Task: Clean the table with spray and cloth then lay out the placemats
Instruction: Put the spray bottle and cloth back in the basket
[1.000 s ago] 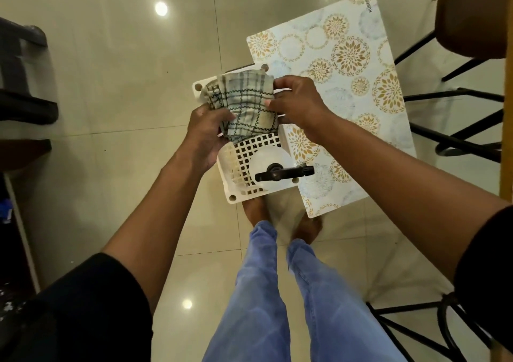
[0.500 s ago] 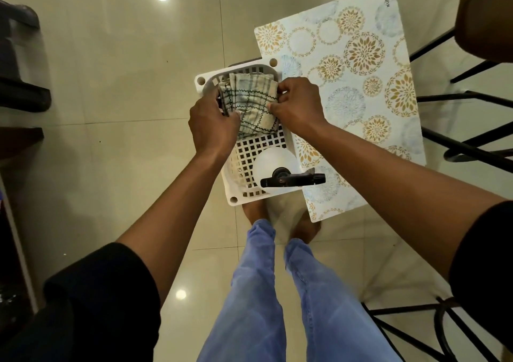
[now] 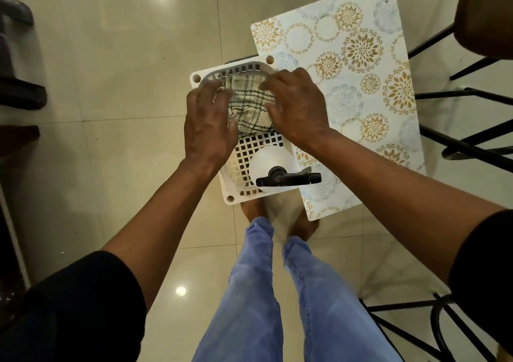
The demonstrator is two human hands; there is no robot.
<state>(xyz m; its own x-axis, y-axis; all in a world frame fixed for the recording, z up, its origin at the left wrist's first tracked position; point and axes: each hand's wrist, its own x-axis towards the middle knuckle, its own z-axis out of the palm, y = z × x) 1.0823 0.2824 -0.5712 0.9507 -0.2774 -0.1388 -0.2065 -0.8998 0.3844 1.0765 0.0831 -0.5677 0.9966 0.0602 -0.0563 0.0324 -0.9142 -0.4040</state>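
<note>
Checked cloth (image 3: 251,109) lay in the white basket (image 3: 231,199) beside the spray bottle (image 3: 270,164), both hands' grip (left hand (image 3: 206,127), right hand (image 3: 298,106)) loosely spread on it; the wiping looked finished, placemats (image 3: 358,84) apparently not yet laid.

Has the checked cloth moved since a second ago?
Yes. The cloth has gone down into the white basket, at its far end, away from the spray bottle.

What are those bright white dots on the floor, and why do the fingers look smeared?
In the head view, the dots are ceiling lights mirrored in the glossy floor tiles. The fingertips of the left hand and right hand are motion-blurred over the checked cloth, while the spray bottle in the white basket looks sharp. The wide lens bends the edges of the picture.
</note>
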